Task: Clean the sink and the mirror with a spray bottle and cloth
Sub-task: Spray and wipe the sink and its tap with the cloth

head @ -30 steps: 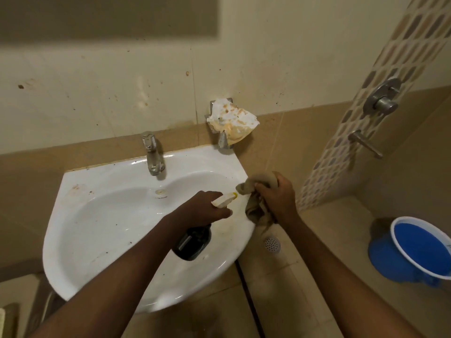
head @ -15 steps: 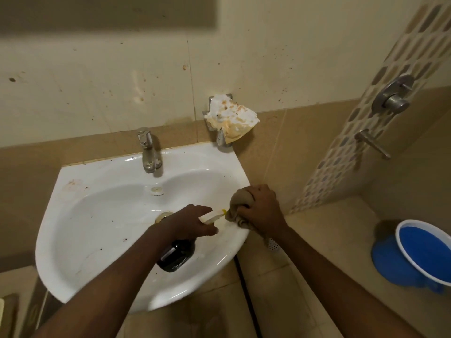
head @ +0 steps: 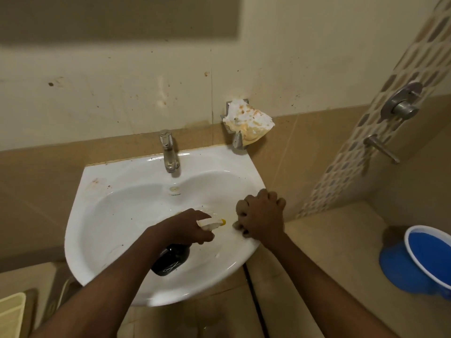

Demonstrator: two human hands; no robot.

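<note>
A white wall-hung sink [head: 102, 211] with brown specks fills the middle of the head view. My left hand [head: 185, 228] grips a dark spray bottle [head: 172, 261] over the basin; its white and yellow nozzle points right. My right hand [head: 262, 218] presses a balled tan cloth [head: 241, 206] onto the sink's right rim, and the cloth is mostly hidden under the fingers. A dark blurred panel [head: 117, 18] at the top left is where the mirror hangs; its surface cannot be made out.
A steel tap [head: 168, 152] stands at the sink's back. A stained soap holder [head: 246, 123] is fixed to the wall to the right of it. Shower valves [head: 402, 103] sit on the right wall. A blue bucket [head: 424, 262] stands on the floor at right.
My right hand has moved the cloth down from beside the sink onto its right rim. My left hand and the bottle stay over the basin. The camera has shifted so the sink sits further right.
</note>
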